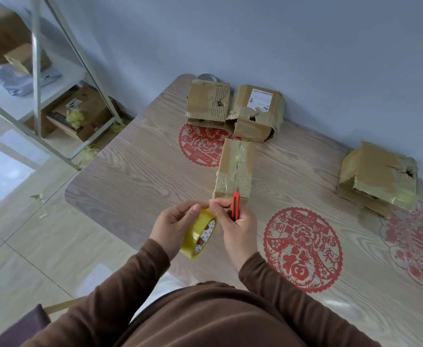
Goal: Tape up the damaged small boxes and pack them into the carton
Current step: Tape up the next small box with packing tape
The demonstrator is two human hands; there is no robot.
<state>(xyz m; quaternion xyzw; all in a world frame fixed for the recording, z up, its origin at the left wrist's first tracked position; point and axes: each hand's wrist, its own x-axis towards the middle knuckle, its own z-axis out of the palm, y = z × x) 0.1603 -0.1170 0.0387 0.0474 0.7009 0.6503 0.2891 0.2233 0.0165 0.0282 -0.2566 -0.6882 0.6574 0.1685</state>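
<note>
Left hand [172, 222] grips tape roll [199, 234]; right hand [235, 221] clasps red cutter [236, 205].

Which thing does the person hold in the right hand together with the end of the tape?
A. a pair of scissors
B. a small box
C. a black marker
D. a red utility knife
D. The right hand grips a red utility knife while its fingertips pinch at the roll of yellowish tape, which the left hand holds; the small boxes lie on the table, not in a hand.
</note>
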